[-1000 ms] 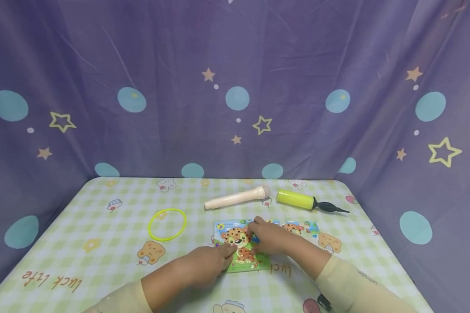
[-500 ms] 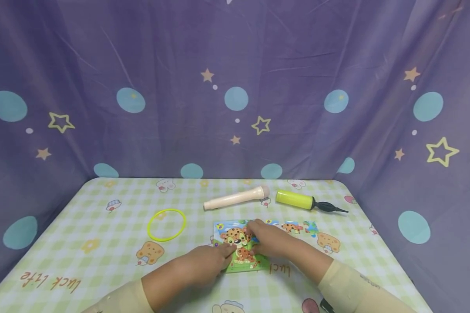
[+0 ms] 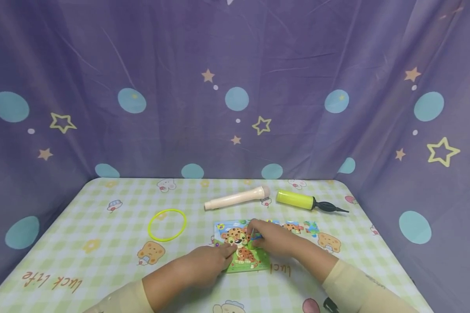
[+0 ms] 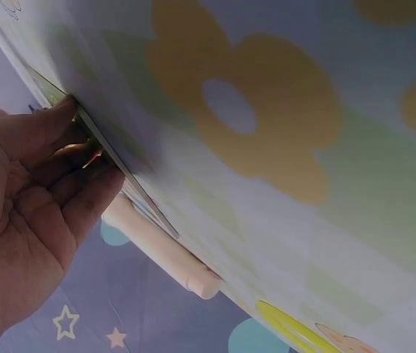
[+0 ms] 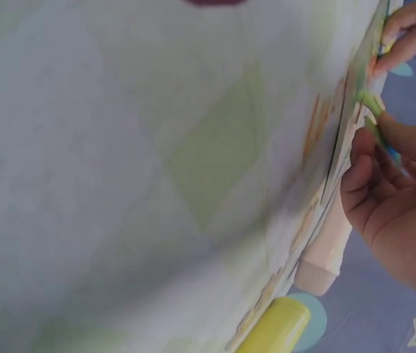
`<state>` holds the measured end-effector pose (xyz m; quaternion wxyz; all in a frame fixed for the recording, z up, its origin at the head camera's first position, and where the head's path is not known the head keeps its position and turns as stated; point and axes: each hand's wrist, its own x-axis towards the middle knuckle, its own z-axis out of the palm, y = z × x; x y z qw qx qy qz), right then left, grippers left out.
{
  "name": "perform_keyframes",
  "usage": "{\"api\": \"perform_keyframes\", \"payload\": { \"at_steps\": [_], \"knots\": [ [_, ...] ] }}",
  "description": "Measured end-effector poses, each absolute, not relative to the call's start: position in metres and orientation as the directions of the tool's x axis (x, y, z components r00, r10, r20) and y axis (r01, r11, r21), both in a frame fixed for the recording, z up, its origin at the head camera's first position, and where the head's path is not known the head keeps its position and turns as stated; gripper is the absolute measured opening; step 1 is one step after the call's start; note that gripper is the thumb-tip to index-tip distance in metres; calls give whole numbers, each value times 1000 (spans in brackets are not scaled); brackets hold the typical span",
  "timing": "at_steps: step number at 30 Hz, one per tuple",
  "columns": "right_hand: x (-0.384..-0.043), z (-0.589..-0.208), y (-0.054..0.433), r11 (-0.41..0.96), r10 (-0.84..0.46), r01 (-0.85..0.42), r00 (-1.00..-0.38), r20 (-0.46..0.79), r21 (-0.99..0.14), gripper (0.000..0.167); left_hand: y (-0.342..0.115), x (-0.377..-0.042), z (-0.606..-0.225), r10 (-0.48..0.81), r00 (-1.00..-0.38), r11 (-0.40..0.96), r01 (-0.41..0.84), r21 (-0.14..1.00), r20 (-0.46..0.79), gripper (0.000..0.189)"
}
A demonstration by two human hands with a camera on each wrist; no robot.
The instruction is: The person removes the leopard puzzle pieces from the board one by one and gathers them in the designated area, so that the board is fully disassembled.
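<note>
A jigsaw puzzle (image 3: 243, 261) with a spotted leopard cub on green grass lies flat on the table. My left hand (image 3: 205, 265) holds its left side, thumb and fingertips against the edge in the left wrist view. Over the puzzle's right half, my right hand (image 3: 276, 238) pinches a small green and blue puzzle piece (image 5: 373, 126), tilted between thumb and fingers. Part of that piece is covered by the hand. Behind the right hand lie loose puzzle pieces, one with leopard spots (image 3: 292, 228) and one blue and green (image 3: 311, 227).
A pale toy microphone (image 3: 236, 198) lies behind the puzzle. Right of it is a yellow balloon pump (image 3: 295, 200) with a black nozzle. A yellow ring (image 3: 149, 228) lies to the left. A black object (image 3: 330, 305) shows partly by the right sleeve. A purple curtain (image 3: 168, 130) hangs behind.
My right hand has shifted slightly to the right, and the green and blue piece now shows tilted under its fingers. The left hand and the puzzle stay in place.
</note>
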<state>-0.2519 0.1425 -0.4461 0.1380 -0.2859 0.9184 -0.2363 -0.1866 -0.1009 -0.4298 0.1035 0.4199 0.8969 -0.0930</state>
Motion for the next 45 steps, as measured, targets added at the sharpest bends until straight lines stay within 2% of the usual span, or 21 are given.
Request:
{"api": "perform_keyframes", "payload": {
  "at_steps": [9, 19, 30, 45],
  "knots": [
    [-262, -431, 166, 632, -627, -413, -770, -120, -656, 16, -99, -186, -430, 723, -635, 634, 766, -101, -273, 50],
    [-265, -421, 212, 664, -579, -347, -799, -162, -662, 14, -99, -185, -431, 714, -641, 648, 757, -83, -281, 47],
    [-260, -428, 267, 695, -528, -259, -817, -232, -671, 15, -98, -184, -429, 704, -649, 663, 746, -62, -289, 48],
    [-251, -436, 296, 730, -466, -204, -847, -256, -653, 13, -98, -184, -427, 704, -646, 661, 748, -58, -296, 48]
  ]
}}
